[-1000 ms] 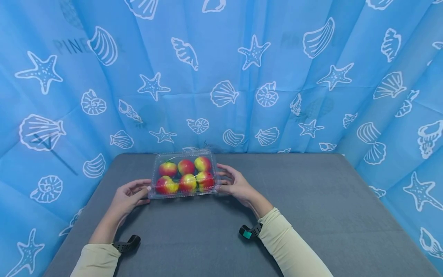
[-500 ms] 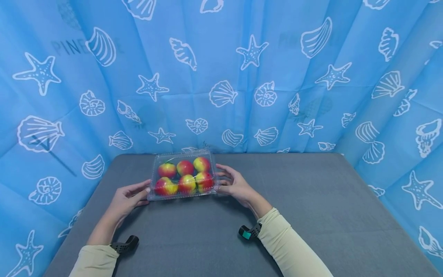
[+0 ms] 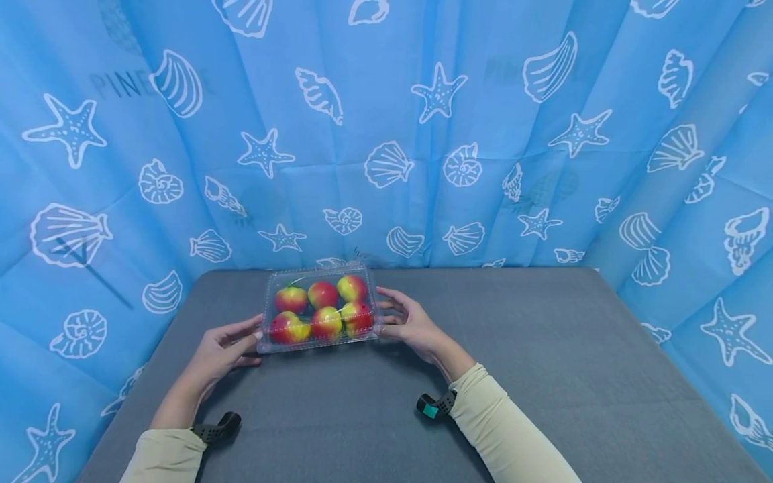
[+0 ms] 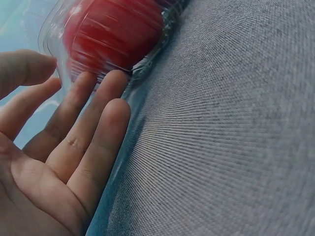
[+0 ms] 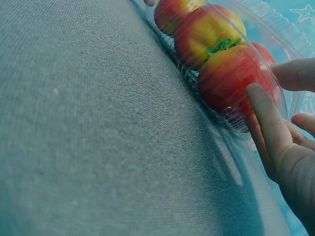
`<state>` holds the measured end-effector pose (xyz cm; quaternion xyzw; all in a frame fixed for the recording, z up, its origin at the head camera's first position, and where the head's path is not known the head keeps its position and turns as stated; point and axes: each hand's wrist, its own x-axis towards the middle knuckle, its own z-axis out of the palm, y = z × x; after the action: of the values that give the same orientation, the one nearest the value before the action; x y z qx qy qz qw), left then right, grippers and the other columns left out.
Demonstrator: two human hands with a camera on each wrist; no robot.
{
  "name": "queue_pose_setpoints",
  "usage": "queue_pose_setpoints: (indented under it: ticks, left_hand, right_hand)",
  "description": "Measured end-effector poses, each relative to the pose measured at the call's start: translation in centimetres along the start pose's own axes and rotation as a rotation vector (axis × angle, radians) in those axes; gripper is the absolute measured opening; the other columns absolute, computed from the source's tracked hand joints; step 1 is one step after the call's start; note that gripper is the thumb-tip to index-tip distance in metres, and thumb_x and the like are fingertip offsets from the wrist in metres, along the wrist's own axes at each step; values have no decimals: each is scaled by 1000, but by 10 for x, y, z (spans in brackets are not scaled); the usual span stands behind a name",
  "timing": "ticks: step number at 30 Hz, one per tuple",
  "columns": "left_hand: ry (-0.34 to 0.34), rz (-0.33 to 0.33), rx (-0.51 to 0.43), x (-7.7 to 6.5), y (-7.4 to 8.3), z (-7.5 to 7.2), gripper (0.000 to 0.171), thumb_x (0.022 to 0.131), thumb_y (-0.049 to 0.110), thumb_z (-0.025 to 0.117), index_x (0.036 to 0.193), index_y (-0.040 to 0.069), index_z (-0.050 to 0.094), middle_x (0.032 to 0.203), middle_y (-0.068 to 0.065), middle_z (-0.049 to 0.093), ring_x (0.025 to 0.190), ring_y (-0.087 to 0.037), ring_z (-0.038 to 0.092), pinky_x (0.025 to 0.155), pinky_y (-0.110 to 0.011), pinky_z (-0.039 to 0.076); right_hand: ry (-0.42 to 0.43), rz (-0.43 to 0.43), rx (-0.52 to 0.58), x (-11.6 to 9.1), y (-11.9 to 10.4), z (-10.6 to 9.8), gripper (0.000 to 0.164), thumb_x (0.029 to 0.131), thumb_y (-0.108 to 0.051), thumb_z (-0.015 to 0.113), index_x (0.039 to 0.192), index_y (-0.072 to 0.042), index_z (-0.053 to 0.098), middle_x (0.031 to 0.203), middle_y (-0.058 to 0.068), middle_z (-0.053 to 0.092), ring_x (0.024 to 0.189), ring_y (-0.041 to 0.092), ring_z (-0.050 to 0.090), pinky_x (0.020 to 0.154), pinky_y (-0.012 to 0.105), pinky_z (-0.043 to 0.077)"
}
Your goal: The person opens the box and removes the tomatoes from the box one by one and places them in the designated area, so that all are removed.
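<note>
Head view: left hand (image 3: 211, 355) and right hand (image 3: 415, 329), well apart, grip opposite ends of a clear, ribbed plastic box (image 3: 320, 341) near the woven grey tabletop (image 3: 338, 416)'s far edge. Inside: six glossy, round red-yellow fruits (image 3: 327, 323). Shell-print blue curtain (image 3: 374, 87) faintly reads "PINE".

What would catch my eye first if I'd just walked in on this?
Probably the six red-and-yellow apples in a clear plastic container, left of centre toward the back of the grey table. Next, the left hand and right hand at its two ends. Behind everything hangs a bright blue curtain patterned with white starfish and seashells.
</note>
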<state>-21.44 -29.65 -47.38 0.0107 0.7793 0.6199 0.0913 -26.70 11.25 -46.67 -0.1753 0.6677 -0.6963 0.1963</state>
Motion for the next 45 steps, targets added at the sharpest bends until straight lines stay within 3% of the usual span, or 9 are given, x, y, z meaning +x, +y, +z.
queue_pose_setpoints:
  ticks: [4,9,17,25,45]
  left_hand:
    - [-6,-16,-3,0,-1,1,63,106,37,67,160,13,47,168,-20,41,112,-2,68,91,-34,65]
    - [-1,-29,-6,1,-2,3,63,106,38,68,160,14,47,168,-20,41,110,-3,71,91,-34,65]
    - [-14,29,3,1,-5,2,59,107,33,66,159,11,48,156,2,59,109,-5,74,88,-34,66]
    - [-7,31,2,0,-3,3,59,108,32,65,160,10,47,165,-25,43,106,-5,74,87,-34,66]
    - [9,4,38,1,0,3,60,107,36,66,160,13,48,165,-24,45,108,-6,75,85,-36,67]
  right_hand:
    - [-7,-5,3,0,1,-1,80,98,5,68,166,-15,32,159,23,45,125,21,65,100,37,62]
    - [-2,0,2,-1,2,-2,80,98,5,69,166,-16,33,159,22,45,126,22,65,99,37,63]
    - [1,-2,3,1,4,-3,80,98,5,69,166,-16,33,158,22,45,125,23,64,99,37,63]
    - [5,6,1,0,3,-3,79,98,5,69,166,-17,33,157,22,46,123,22,65,97,37,63]
    - [3,-17,-2,0,3,-2,81,97,6,69,166,-14,33,157,24,47,123,21,67,99,39,63]
